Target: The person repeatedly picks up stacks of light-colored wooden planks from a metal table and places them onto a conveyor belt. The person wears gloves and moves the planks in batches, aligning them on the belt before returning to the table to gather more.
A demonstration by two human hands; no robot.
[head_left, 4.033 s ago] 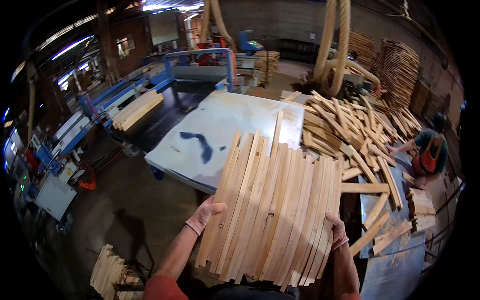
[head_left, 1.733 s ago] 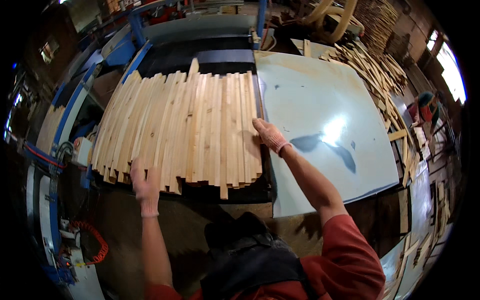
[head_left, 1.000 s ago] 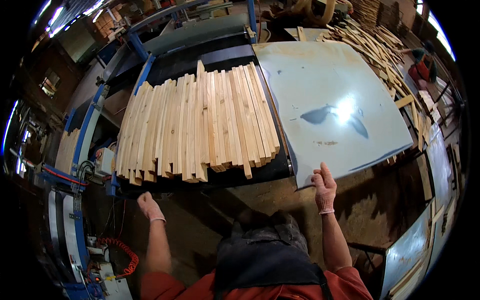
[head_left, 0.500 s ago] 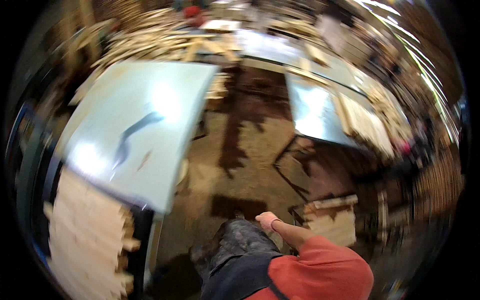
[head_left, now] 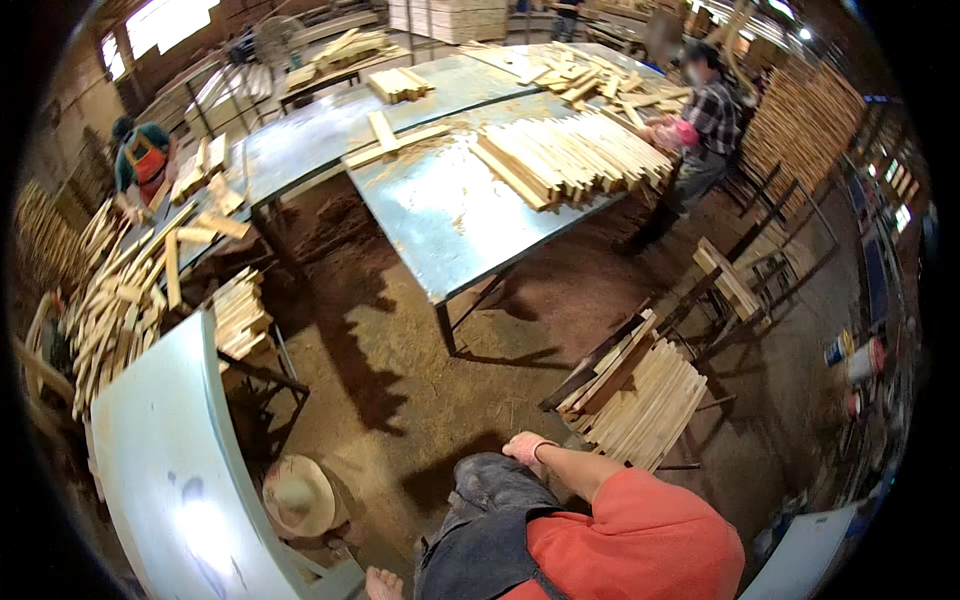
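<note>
My right hand [head_left: 527,448], in a pinkish glove, hangs in front of my dark trousers with its fingers curled closed. Nothing shows in it. Close to the lower edge, part of my left hand [head_left: 383,583] comes into view beside my apron. Its visible fingers look curled, and I see nothing in them. It is nearest to the pale smooth-topped table [head_left: 150,430] on my left. Right of my right hand, a stack of pale wooden strips [head_left: 648,405] rests on a dark metal frame.
Ahead stands a metal-topped table [head_left: 430,220] bearing a row of wooden sticks [head_left: 570,155]. A person in a checked shirt [head_left: 715,110] works at its right; another person [head_left: 145,160] is at the far left by piled wood [head_left: 115,310]. A round pale object [head_left: 300,495] sits on the floor.
My view has swung left to right: the pale table has slid toward the left edge, and the metal-topped table now fills the middle. My left hand has come into sight; my right stays closed.
</note>
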